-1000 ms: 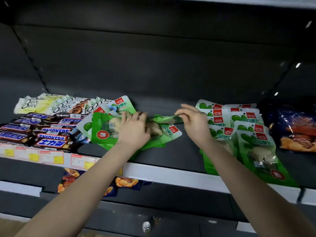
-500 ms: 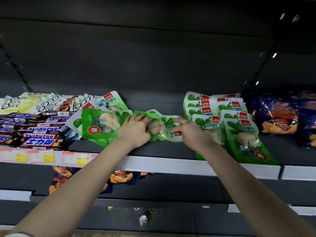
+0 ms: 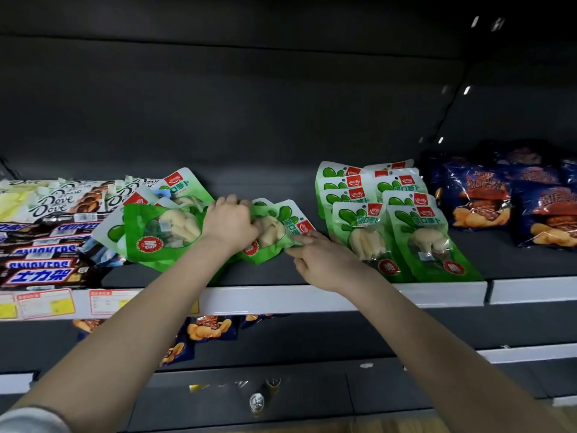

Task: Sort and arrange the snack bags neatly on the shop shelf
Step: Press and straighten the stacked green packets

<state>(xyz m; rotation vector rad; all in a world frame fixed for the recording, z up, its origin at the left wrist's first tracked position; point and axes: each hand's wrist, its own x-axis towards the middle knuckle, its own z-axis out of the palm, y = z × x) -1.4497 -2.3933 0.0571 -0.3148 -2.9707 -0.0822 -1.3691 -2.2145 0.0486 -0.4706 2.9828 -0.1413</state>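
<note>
Green radish snack bags lie on the dark shelf [image 3: 343,295]. A loose, untidy heap [image 3: 159,232] sits left of centre. One green bag [image 3: 278,226] lies at the middle, and my left hand [image 3: 229,221] grips its left part with curled fingers. My right hand [image 3: 321,260] pinches the same bag's lower right edge. To the right, two tidy overlapping rows of green bags [image 3: 390,220] run from the back wall to the shelf's front lip.
Dove and Snickers bars [image 3: 46,239] fill the shelf's left end. Dark blue snack bags [image 3: 487,198] stand at the far right. Price tags [image 3: 43,304] hang on the white front rail. More blue bags [image 3: 209,328] lie on the shelf below.
My right hand has slid from the bag's top right corner down to its lower right edge. My left hand stays on the bag. The view has shifted slightly left.
</note>
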